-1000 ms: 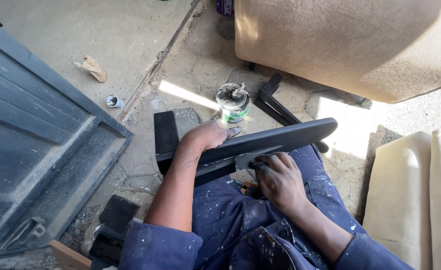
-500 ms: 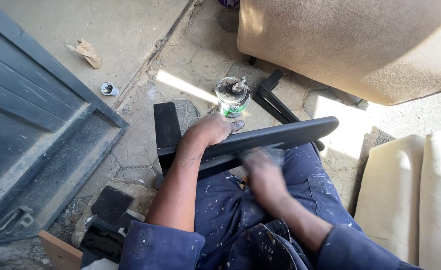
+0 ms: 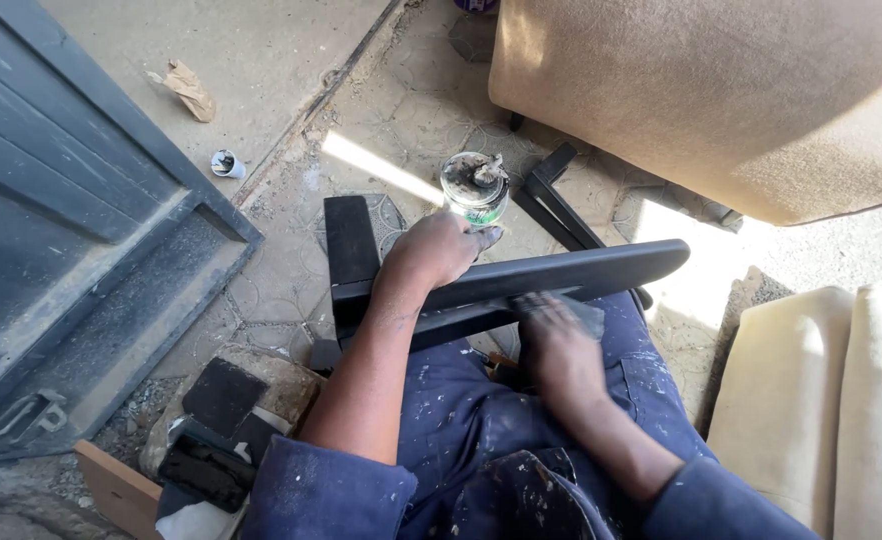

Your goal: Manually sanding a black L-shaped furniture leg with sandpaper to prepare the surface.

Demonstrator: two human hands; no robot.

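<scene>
A long black chair armrest (image 3: 581, 272) lies across my lap, joined to a black upright bracket (image 3: 349, 245) at its left end. My left hand (image 3: 439, 250) grips the armrest's upper edge near that bracket. My right hand (image 3: 553, 345), blurred by motion, presses flat against the armrest's underside with a small grey piece under its fingers; what that piece is cannot be told. Just beyond my left hand stands an open tin (image 3: 475, 188) with a green label and a smeared rim.
A tan upholstered cushion (image 3: 721, 90) fills the top right, with black frame bars (image 3: 559, 205) below it. Cream foam pads (image 3: 831, 400) lie at the right. A dark metal door (image 3: 71, 240) is on the left. Black scraps (image 3: 223, 395) lie near my left elbow.
My right hand has been sliding back and forth along the armrest's underside, now sitting lower and further right. My left hand keeps the same grip. The view shifted slightly.
</scene>
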